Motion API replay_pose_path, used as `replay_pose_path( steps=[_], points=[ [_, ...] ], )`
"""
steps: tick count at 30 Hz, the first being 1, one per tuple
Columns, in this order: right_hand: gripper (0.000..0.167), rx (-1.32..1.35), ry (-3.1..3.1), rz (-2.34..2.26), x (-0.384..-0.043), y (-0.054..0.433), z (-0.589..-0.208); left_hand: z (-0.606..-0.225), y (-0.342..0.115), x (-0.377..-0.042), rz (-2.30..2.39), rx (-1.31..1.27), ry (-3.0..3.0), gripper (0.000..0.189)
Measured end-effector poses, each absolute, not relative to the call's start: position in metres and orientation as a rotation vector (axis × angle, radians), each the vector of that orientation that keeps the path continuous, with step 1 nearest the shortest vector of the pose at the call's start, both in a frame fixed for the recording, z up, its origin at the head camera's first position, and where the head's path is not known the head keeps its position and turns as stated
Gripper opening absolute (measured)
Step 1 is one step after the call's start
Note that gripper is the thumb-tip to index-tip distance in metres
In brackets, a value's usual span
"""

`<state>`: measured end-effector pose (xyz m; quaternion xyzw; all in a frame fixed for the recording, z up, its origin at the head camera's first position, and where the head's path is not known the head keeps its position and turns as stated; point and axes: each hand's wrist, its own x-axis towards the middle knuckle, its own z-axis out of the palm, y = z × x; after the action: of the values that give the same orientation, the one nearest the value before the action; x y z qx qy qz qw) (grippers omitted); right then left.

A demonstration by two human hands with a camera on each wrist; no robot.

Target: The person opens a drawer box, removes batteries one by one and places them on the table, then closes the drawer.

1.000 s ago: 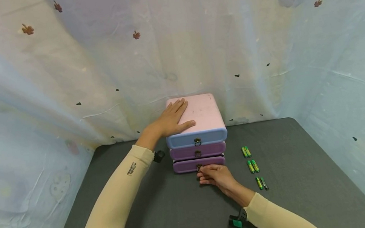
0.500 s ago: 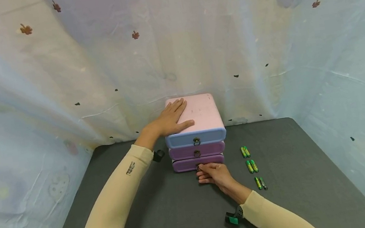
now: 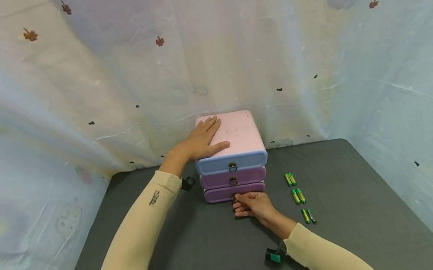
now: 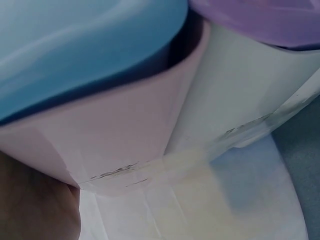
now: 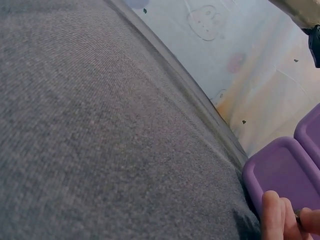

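Observation:
A small three-drawer cabinet stands at the table's back, its pink top (image 3: 240,132) above a blue drawer (image 3: 214,166), a purple middle drawer (image 3: 216,180) and a purple bottom drawer (image 3: 217,194). Flat on the left part of the top rests my left hand (image 3: 202,141), fingers spread. My right hand (image 3: 258,205) pinches the small ring pull of the bottom drawer between thumb and index finger; the fingers largely hide the ring. In the right wrist view, the fingertips (image 5: 271,212) are against that drawer's front. The left wrist view shows the cabinet's side (image 4: 115,135) close up.
Several green batteries (image 3: 299,196) lie in pairs on the grey tabletop (image 3: 355,208), right of the cabinet. A patterned curtain (image 3: 216,63) hangs behind and along both sides. Dark wrist devices (image 3: 275,254) are worn on both arms.
The bottom drawer has slid slightly inward, and the dark gap above its front has narrowed. The right hand has moved a little with it; the left hand stays on top.

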<state>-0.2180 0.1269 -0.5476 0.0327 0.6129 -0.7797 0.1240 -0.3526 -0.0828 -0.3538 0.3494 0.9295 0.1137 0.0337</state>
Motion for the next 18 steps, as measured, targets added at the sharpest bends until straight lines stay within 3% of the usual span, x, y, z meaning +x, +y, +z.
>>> replay_pose_path(
  steps=[18],
  points=[
    [0.037, 0.157, 1.820, -2.226, -0.2226, 0.1253, -0.5445, -0.3522, -0.0840, -0.3523, 0.371, 1.091, 2.853, 0.096]
  ],
)
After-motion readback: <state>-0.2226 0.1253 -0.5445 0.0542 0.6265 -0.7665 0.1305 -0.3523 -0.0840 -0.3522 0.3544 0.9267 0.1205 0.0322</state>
